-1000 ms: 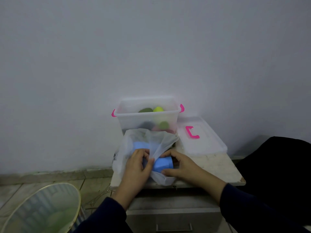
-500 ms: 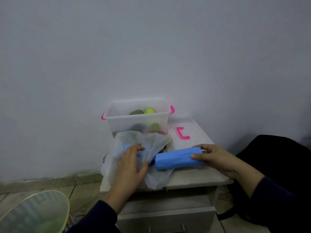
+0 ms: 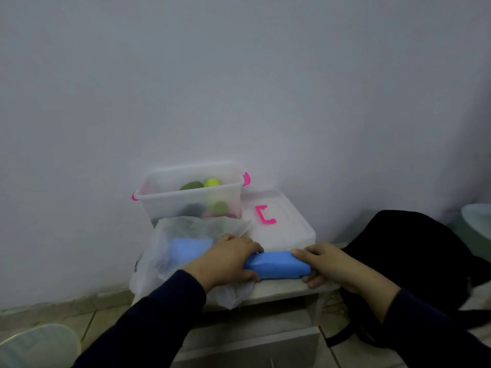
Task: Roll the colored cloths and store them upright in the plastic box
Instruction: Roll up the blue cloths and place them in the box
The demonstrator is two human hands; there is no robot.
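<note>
A folded blue cloth (image 3: 276,266) lies along the front of the small table (image 3: 281,289). My left hand (image 3: 228,258) grips its left end and my right hand (image 3: 322,264) grips its right end. More blue cloth (image 3: 190,247) shows through a thin white plastic bag (image 3: 170,251) on the table's left side. Behind the bag stands the clear plastic box (image 3: 191,199) with pink latches. Inside it are rolled cloths, a dark green one (image 3: 191,185) and a yellow one (image 3: 212,182) among them.
The box's clear lid (image 3: 281,229) with a pink handle lies flat at the table's back right. A black bag (image 3: 414,256) sits on the floor to the right. A round bin (image 3: 39,346) stands at lower left. A drawer front is below the table.
My left hand left the plastic bag and took hold of the blue cloth's left end. The cloth came down to the table's front edge, held at both ends.
</note>
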